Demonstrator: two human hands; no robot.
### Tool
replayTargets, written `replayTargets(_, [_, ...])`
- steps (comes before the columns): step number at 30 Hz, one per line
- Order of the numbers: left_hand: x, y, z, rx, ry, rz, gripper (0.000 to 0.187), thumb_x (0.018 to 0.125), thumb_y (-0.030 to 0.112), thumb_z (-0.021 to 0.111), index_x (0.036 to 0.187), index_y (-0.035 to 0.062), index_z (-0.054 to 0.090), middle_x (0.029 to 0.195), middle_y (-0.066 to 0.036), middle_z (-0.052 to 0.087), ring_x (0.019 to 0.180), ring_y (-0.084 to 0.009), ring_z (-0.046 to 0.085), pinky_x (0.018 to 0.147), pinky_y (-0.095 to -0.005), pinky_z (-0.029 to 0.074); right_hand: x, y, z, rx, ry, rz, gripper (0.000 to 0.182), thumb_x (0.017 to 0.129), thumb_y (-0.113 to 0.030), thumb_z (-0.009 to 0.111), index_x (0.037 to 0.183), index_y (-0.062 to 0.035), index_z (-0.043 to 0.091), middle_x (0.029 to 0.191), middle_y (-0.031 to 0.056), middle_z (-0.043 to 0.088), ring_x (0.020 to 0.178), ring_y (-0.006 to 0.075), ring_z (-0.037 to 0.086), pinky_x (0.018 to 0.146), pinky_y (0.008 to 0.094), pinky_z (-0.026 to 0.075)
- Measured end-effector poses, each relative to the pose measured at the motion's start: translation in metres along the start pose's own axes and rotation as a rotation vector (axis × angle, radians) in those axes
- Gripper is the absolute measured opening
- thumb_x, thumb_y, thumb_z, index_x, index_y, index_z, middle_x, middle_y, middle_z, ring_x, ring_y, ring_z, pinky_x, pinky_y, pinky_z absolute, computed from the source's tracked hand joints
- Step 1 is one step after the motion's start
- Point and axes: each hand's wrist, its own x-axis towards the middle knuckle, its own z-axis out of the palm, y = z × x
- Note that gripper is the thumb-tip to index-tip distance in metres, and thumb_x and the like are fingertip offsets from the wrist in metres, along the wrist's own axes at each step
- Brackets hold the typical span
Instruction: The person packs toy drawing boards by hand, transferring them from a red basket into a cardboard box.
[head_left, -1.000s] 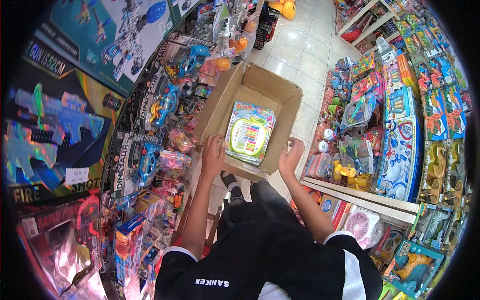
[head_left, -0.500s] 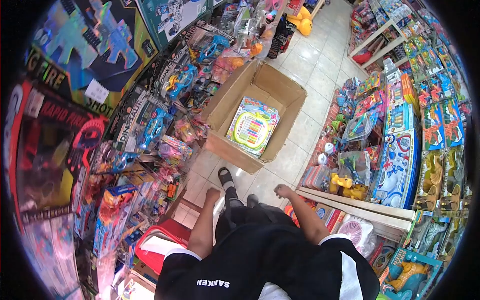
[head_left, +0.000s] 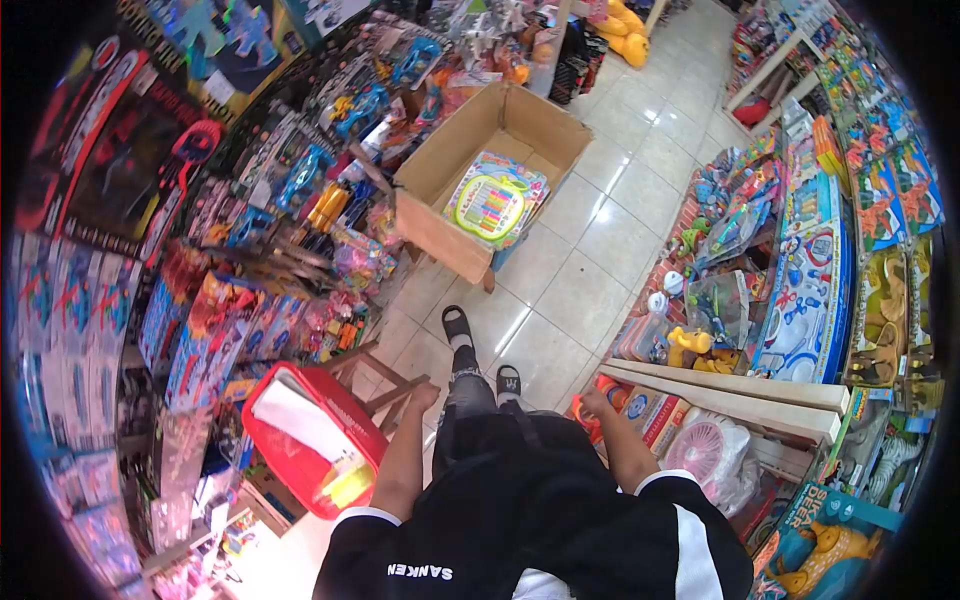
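My left hand (head_left: 425,394) hangs low beside my left thigh, near a wooden stool (head_left: 390,398), its fingers curled with nothing seen in them. On the other side my right hand (head_left: 594,402) is also loosely closed and looks empty, in front of the boxed goods under the right shelf. Ahead on the left, an open cardboard box (head_left: 445,235) stands raised above the floor. Inside it lies a colourful toy pack (head_left: 492,207) with a green apple-shaped outline.
A red tub (head_left: 262,440) holding white and yellow items is at the lower left. Packaged toys (head_left: 300,180) line the left side. A white shelf edge (head_left: 730,395), a pink fan (head_left: 700,445) and more toys are on the right. Tiled floor (head_left: 620,240) runs between.
The box appears farther up and slightly left. More of the red tub and stool shows, and both sandals are visible. My right hand sits a little lower and farther right.
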Motion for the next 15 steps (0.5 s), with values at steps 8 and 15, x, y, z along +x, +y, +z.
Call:
replayTargets(8, [-0.13,0.002,0.01,-0.615,0.223,-0.177,0.037,0.087,0.034,0.058,0.1,0.0003,0.065,0.091,-0.013,0.07,0.082,-0.024,0.067,0.074,-0.0347,0.052,0.081,0.065,0.012,-0.629,-0.259,-0.155,0.025,0.087,-0.017,0.052,0.1,0.0027,0.061,0.084,0.0169,0.07,0.064,0.0282,0.069,0.046,0.0414,0.052])
replayTargets(15, [-0.236,-0.072,0.08,-0.89,0.105,-0.549,0.037,0.087,0.031,0.055,0.108,0.0003,0.06,0.097,-0.013,0.068,0.072,-0.0223,0.064,0.061,-0.0366,0.05,0.032,-0.071,0.031,-0.437,-0.163,-0.152,0.032,0.086,-0.022,0.055,0.104,0.0028,0.062,0.091,0.0164,0.071,0.066,0.0251,0.07,0.051,0.0364,0.054])
